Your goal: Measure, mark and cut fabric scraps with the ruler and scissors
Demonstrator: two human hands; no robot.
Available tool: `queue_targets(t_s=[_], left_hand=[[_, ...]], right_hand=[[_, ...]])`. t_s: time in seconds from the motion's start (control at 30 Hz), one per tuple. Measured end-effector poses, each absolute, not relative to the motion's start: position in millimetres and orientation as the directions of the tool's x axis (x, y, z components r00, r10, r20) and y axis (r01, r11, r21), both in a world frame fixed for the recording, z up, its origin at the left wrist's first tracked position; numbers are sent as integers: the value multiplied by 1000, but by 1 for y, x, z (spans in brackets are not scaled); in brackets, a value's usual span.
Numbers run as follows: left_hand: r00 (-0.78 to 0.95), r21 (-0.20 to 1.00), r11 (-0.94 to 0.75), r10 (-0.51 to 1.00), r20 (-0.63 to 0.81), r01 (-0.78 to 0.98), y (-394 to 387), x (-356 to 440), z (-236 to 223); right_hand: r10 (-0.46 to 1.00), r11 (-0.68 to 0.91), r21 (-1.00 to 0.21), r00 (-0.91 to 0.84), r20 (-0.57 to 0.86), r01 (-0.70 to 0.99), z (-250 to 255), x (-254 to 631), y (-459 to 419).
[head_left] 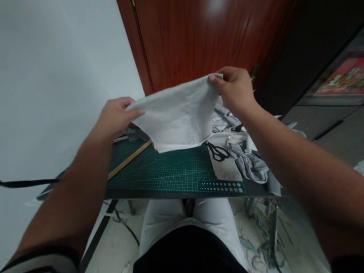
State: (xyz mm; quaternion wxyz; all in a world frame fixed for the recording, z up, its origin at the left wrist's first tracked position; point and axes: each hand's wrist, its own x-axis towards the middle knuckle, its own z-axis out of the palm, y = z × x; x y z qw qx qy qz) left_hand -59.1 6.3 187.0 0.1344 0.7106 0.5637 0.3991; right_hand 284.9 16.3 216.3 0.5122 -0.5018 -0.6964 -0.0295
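Note:
A piece of off-white fabric (179, 115) is stretched between my two hands above the table, its lower edge hanging over the green cutting mat (170, 170). My left hand (118, 113) pinches the fabric's left corner between thumb and fingers. Higher up, my right hand (233, 85) grips the upper right corner, so the top edge slants up to the right. Below my right hand, black-handled scissors (218, 151) lie on another pale fabric piece (227, 170); the hanging fabric hides the mat's far part.
A wooden ruler (129, 161) lies aslant on the mat's left side. Crumpled grey patterned cloth (251, 165) and more scraps (224, 117) are heaped on the right. A white wall (71, 49) rises at left, a reddish wooden door (199, 41) behind. Scraps litter the floor (256, 235).

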Motion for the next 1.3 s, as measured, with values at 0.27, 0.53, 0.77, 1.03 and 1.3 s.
queue_targets(t_s=[0.27, 0.53, 0.77, 1.03, 1.3], left_hand=[[128, 518, -470, 816, 564, 714, -47, -75, 185], [580, 671, -307, 783, -226, 675, -69, -97, 77], [486, 564, -358, 869, -90, 744, -30, -90, 42], [363, 383, -338, 932, 8, 859, -1, -66, 20], [452, 146, -475, 877, 165, 868, -46, -53, 26]], right_hand=[[512, 571, -316, -28, 858, 757, 180, 296, -92], [946, 292, -694, -91, 311, 658, 35, 295, -157], [981, -28, -791, 168, 95, 612, 13, 281, -89], [972, -170, -499, 229, 60, 850, -1, 270, -69], [908, 235, -263, -115, 403, 936, 16, 262, -105]])
